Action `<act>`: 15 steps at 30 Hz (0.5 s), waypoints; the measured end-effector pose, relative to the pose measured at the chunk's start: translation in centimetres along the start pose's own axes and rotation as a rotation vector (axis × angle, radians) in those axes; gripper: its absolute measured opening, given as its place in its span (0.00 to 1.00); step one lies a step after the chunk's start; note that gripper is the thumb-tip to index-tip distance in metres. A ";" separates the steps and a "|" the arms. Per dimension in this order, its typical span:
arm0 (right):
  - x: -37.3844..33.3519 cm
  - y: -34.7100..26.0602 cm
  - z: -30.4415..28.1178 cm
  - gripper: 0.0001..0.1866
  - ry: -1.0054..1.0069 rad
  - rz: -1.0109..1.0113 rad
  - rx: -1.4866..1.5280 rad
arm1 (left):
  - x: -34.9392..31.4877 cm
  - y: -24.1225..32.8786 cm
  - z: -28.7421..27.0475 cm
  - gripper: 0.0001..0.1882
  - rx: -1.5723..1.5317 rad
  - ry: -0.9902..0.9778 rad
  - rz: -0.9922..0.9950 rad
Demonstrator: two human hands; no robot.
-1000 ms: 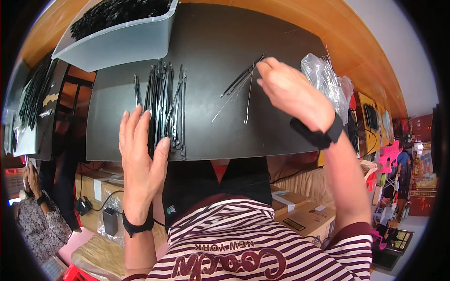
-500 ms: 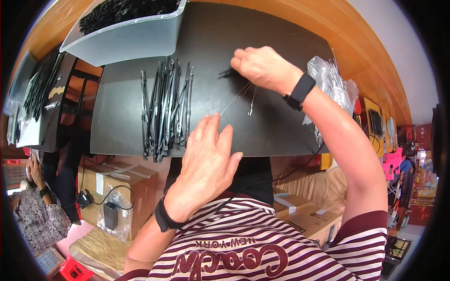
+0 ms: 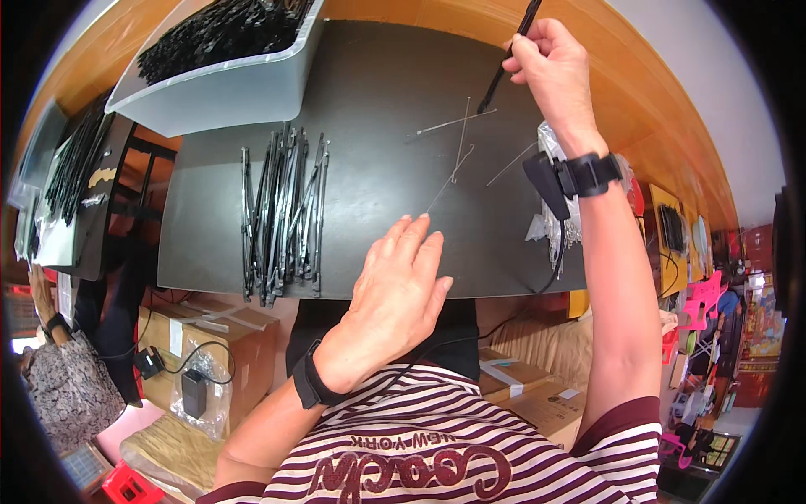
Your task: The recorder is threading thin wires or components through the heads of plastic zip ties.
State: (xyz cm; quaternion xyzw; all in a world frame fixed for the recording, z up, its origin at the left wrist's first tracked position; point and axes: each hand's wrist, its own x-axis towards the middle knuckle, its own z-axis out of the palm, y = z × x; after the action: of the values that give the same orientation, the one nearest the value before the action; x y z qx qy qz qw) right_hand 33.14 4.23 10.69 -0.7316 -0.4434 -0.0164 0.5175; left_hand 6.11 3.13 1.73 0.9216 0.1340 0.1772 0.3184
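Note:
My right hand (image 3: 556, 74) is raised over the far right of the dark table, fingers pinched around a slender black strand (image 3: 497, 84). The strand slants, its upper end running off the top of the view. Lying flat near the table's front edge, my left hand (image 3: 393, 281) has its fingers stretched out. Its fingertips meet the end of a thin metal wire (image 3: 443, 191); whether they press on it I cannot tell. Other thin wires (image 3: 461, 139) cross beyond it. To the left lies a row of slim, shiny black strips (image 3: 284, 214).
A translucent plastic bin (image 3: 222, 94) full of black pieces stands at the back left. Clear plastic bags (image 3: 550, 231) with thin wires lie at the right edge. Cardboard boxes (image 3: 206, 344) stand below the table. Another person's patterned sleeve (image 3: 71, 382) shows at the far left.
My right hand has moved up and to the right with the black strand, away from the wires, which now lie crossed on the table. My left hand has shifted slightly right.

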 end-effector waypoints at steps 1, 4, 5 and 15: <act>-0.6 -0.1 -0.3 0.08 -0.006 0.031 0.011 | 0.3 0.2 0.0 0.23 0.000 -0.002 0.005; -2.3 -0.9 -1.5 0.08 -0.061 0.098 0.095 | 1.2 0.6 0.0 0.22 -0.077 0.051 0.039; -2.9 -1.6 -1.7 0.08 -0.119 0.132 0.171 | 1.4 0.5 0.1 0.21 -0.134 0.090 0.027; -12.6 -6.5 0.1 0.06 -0.372 0.376 0.345 | 2.1 2.8 -1.2 0.16 -0.668 0.011 -0.338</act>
State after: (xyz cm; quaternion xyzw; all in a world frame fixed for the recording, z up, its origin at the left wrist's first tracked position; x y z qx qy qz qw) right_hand 21.16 -3.22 9.39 -0.6926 -0.3836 0.2892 0.5381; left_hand 7.86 2.36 4.93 0.7307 0.2211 0.1611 0.6256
